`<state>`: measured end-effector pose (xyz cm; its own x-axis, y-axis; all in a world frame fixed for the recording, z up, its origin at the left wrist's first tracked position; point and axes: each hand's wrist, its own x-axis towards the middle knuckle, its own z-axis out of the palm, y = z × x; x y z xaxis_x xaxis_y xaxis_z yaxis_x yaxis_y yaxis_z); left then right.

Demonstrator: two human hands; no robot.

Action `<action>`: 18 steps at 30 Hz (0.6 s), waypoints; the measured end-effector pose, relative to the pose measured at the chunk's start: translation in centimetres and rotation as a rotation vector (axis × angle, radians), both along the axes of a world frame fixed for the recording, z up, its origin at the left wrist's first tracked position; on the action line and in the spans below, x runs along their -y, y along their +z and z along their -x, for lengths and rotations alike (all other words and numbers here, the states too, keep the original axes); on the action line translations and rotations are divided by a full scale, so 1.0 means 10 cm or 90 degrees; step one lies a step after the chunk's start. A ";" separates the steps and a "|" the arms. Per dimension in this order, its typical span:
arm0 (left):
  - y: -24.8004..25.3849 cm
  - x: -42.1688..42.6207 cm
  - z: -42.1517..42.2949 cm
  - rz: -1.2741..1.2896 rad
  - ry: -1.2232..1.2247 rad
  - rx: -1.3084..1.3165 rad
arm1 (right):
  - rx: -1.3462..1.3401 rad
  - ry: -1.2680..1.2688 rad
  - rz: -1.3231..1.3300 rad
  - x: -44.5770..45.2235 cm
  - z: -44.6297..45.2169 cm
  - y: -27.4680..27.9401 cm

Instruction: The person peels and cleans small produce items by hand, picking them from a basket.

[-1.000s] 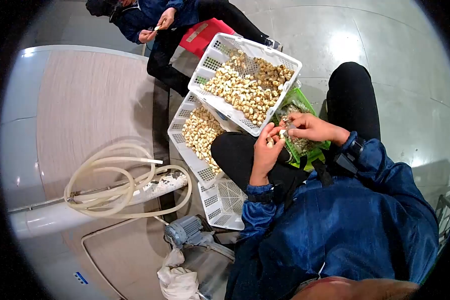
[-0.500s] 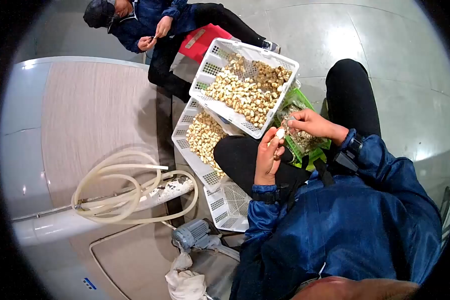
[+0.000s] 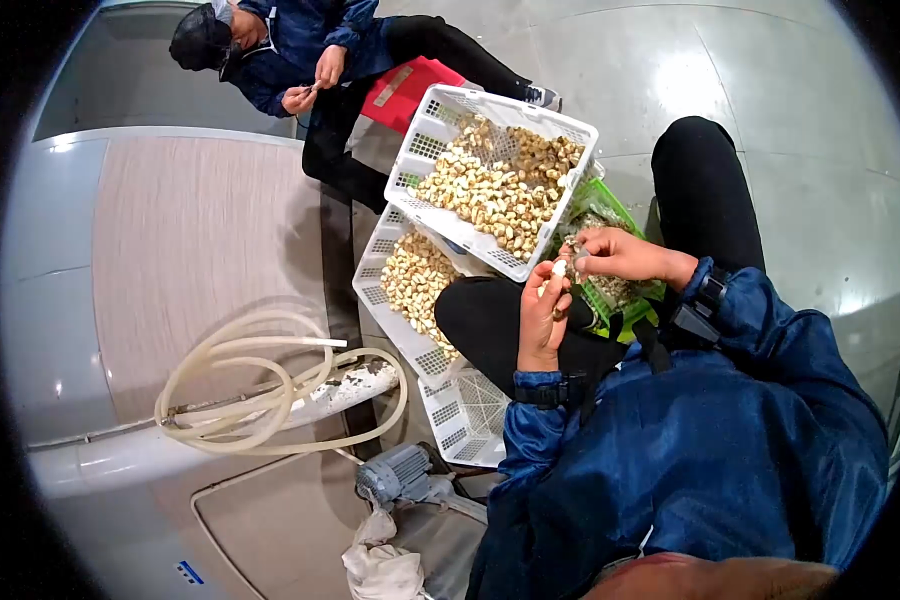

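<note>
My left hand (image 3: 545,312) is closed, pinching a small pale mushroom-like piece (image 3: 560,268) at its fingertips above my bent knee. Close beside it, my right hand (image 3: 622,254) has its thumb and fingers pressed together near the piece. Whatever lies in the right fingers is too small to make out. Beneath the right hand, a green basket (image 3: 620,208) holds brownish scraps (image 3: 610,285), partly covered by the hand. Just beyond the hands, a tilted white crate (image 3: 495,262) contains many cream-and-brown mushroom-like pieces (image 3: 500,190).
Under the upper crate, another white crate (image 3: 370,292) holds similar pieces, and a third (image 3: 446,415) stands nearer me. A coiled hose (image 3: 270,400) and grey motor (image 3: 398,474) are on the left. A co-worker (image 3: 300,55) sits opposite, hands together.
The view has shifted slightly, moving the crates, hose and motor a little rightward and down in the picture. My hands stay close together, the left still pinching the pale piece.
</note>
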<state>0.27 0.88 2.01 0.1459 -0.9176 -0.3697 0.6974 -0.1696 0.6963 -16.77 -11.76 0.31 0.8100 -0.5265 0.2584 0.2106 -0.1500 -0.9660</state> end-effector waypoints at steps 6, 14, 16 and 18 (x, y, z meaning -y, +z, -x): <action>0.03 0.02 0.03 -0.004 -0.011 -0.047 | -0.072 0.020 -0.227 -0.01 0.03 0.11; 0.05 0.02 0.05 -0.031 -0.003 -0.015 | -0.111 0.037 -0.321 -0.01 0.03 0.10; 0.07 0.05 0.09 -0.051 0.026 0.053 | -0.048 0.033 -0.244 -0.04 0.03 0.16; 0.03 0.06 0.07 -0.028 0.001 0.063 | -0.075 0.005 -0.050 -0.04 0.03 0.08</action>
